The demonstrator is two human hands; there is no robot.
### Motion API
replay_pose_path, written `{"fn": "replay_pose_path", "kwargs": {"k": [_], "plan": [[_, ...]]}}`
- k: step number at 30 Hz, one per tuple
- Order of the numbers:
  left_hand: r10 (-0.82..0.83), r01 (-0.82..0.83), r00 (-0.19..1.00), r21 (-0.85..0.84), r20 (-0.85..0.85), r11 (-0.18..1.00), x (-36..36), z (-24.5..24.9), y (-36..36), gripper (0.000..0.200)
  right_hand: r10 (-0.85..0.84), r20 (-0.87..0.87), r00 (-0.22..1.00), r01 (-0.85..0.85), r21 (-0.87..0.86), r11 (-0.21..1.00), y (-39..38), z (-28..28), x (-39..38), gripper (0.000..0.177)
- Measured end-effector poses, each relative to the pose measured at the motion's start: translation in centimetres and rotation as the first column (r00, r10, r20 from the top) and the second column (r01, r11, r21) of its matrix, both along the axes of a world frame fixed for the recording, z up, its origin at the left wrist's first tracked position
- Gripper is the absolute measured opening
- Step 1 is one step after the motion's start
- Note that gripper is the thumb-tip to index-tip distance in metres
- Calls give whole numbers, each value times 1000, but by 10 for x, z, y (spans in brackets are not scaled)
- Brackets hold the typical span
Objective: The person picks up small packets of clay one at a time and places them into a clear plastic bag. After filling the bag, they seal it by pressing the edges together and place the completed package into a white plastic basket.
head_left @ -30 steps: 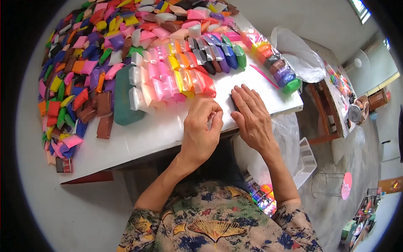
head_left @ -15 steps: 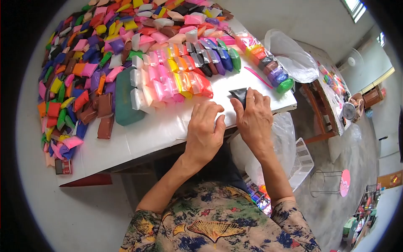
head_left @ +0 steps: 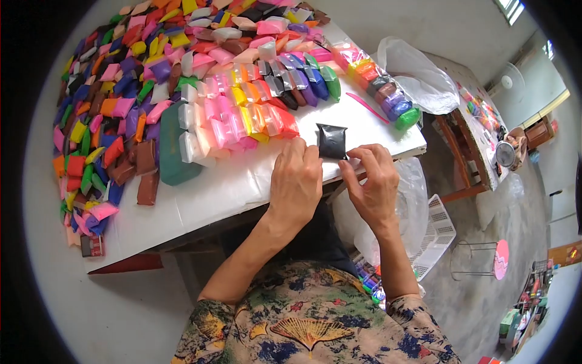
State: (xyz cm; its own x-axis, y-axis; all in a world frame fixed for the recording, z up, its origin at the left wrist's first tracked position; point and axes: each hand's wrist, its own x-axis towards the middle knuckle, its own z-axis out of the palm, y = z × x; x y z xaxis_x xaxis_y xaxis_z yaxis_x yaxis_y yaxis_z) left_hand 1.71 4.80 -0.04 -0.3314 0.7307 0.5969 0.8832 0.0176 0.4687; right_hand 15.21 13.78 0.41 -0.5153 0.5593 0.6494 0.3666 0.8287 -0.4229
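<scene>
Left hand (head_left: 296, 182) and right hand (head_left: 374, 182) curl beside 1 black packet (head_left: 332, 141); whether either pinches it, I cannot tell. Straightening seems in hand; the next move calls for light touch.

"Where's it brightest?"
"The window (head_left: 511, 12), far beyond the right hand (head_left: 374, 182); sheen streaks the tabletop (head_left: 212, 193) beside the left hand (head_left: 296, 185)."
"Edges?"
"Bowed, corners black. Deep shadow sits under the tabletop, below both hands."

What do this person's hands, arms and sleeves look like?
The bare left hand and bare right hand show no gloves or watch. Tan fabric sleeves, blotched dark blue, end near the elbows; the left one bears a yellow fan-shaped motif.
</scene>
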Motion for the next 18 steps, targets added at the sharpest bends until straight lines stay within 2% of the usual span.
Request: {"fn": "replay_pose_path", "kwargs": {"k": [3, 6, 14, 18], "plan": [[-9, 9, 996, -1, -84, 1000, -1, 0, 2, 8, 17, 14, 1000, -18, 97, 995, 7, -4, -2, 19], [-1, 3, 985, 14, -173, 1000, -2, -2, 5, 8, 33, 15, 999, -34, 152, 988, 11, -5, -3, 17], [5, 0, 964, 18, -266, 1000, -2, -1, 6, 6, 41, 80, 996, -64, 314, 947, 18, -6, -10, 15], [-6, 13, 958, 21, -286, 1000, -2, 0, 6, 8, 20, 125, 992, -58, 311, 949, 18, -7, -10, 16]]}}
